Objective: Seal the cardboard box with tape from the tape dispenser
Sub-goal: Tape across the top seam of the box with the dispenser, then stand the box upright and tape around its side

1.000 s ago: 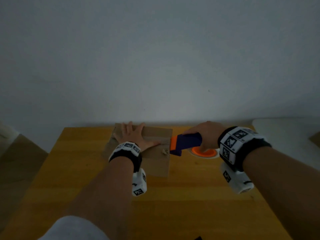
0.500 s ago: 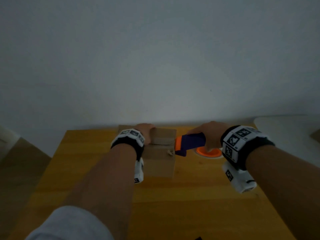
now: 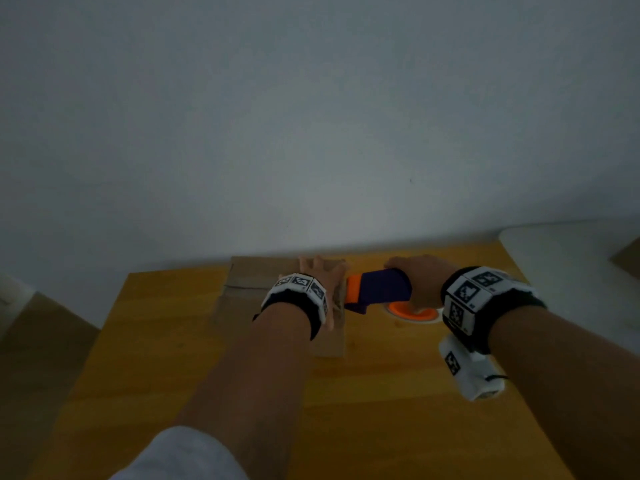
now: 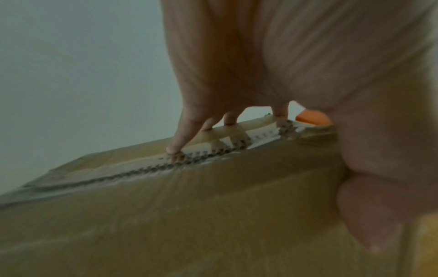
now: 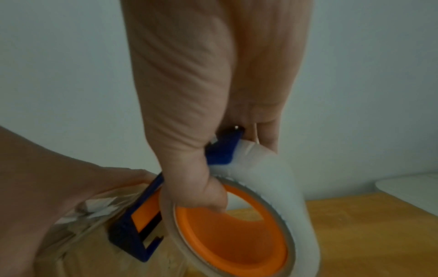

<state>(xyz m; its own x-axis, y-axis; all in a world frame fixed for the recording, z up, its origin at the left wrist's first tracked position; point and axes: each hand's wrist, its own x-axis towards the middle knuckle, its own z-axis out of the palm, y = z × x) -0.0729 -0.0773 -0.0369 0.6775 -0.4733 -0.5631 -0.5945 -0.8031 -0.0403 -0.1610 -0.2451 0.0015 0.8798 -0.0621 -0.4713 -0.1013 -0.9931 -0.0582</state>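
Cardboard box [image 3: 249, 289]: it lies on the wooden table [image 3: 381, 410], near the far edge and close to the wall [image 3: 311, 116]. Its top flaps are closed. In the left wrist view a seam with shiny tape [image 4: 237, 148] runs along the top.

Left hand [image 3: 320, 271]: it lies flat on the right part of the box top, with the fingers straight and spread. In the left wrist view the fingertips [image 4: 174, 149] press on the taped seam. It grips nothing.

Right hand [image 3: 414, 271]: it is curled around the tape dispenser [image 3: 377, 289]. In the right wrist view the thumb [image 5: 208, 189] hooks into the orange core of the roll, and the other fingers wrap over the top of the blue frame.

Tape dispenser: blue frame with orange parts, carrying a roll of clear tape [image 5: 272, 176]. Its front end is at the right edge of the box, just beside the left hand. Whether the blade touches the cardboard, I cannot tell.

Wrists: each one carries a black band with white marker blocks [image 3: 467, 292].

Other: a white surface [image 3: 571, 258] stands at the right of the table.
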